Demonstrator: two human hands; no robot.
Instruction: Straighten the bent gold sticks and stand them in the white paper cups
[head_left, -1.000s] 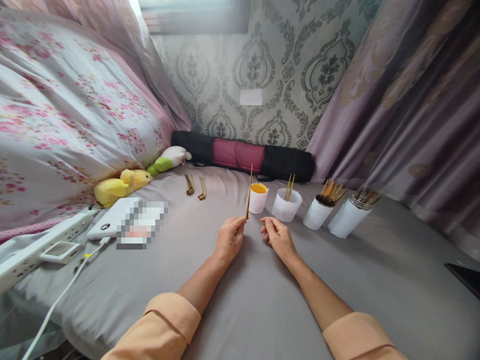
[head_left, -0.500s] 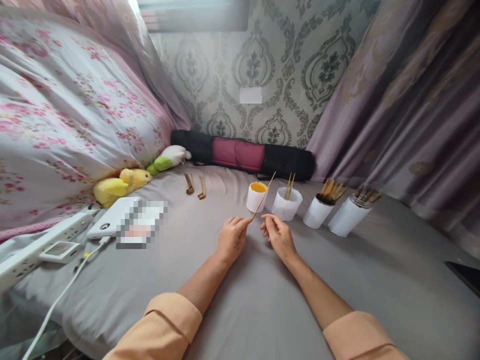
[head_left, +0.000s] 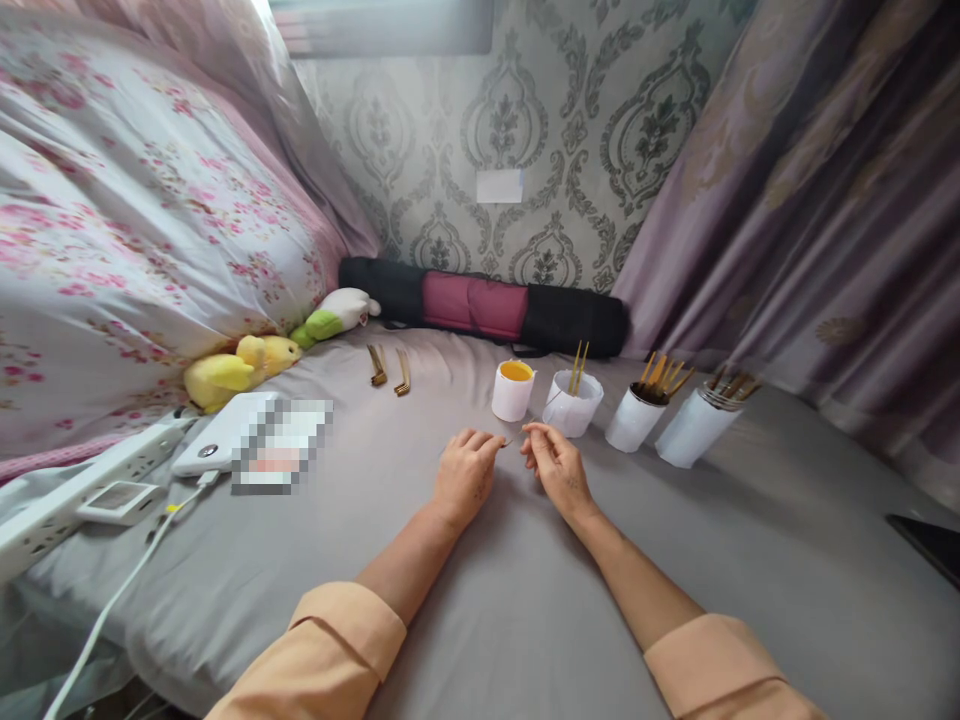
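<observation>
Stick (head_left: 513,439) on a slant — rising rightward and away from the person, its near end at the left hand (head_left: 465,475), whose grip pinches it at the fingertips. Right hand (head_left: 559,472), fingers curled, sits just beside the shaft; whether its grip presses on the stick, one cannot tell. That long axis runs toward the pale cup (head_left: 571,415), the far tip too thin to place exactly. Gray sheet (head_left: 337,560) stretches between the forearms and leftward to two small bundles (head_left: 403,375). White cup (head_left: 514,402) ahead, yellow inside; rightward, two stick-filled containers (head_left: 631,425) — and a black-and-red bag (head_left: 476,305) borders the far side.
</observation>
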